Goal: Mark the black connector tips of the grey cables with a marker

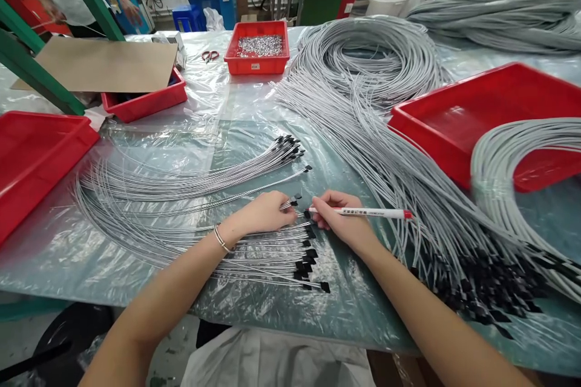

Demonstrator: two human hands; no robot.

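Observation:
My left hand (267,211) is closed on a grey cable, whose black end (295,198) pokes out past the fingertips. In my right hand (339,217) is a white marker pen (370,212) with a red end, its tip side pointing left toward the black cable ends. Below my left hand lies a fanned row of cables (267,257) with black connectors (306,263) at their right ends. Beyond it, a second bundle of cables (218,178) curves away, its black tips (287,148) gathered together. One cable with a black tip (308,168) lies between the two groups.
A large heap of grey cables (363,127) runs along the right, ending in black connectors (485,284). Red trays stand left (40,157) and right (490,103). A red bin (256,66) holds small metal parts; pliers (210,56) lie beside it. Another person's hand (131,11) shows behind.

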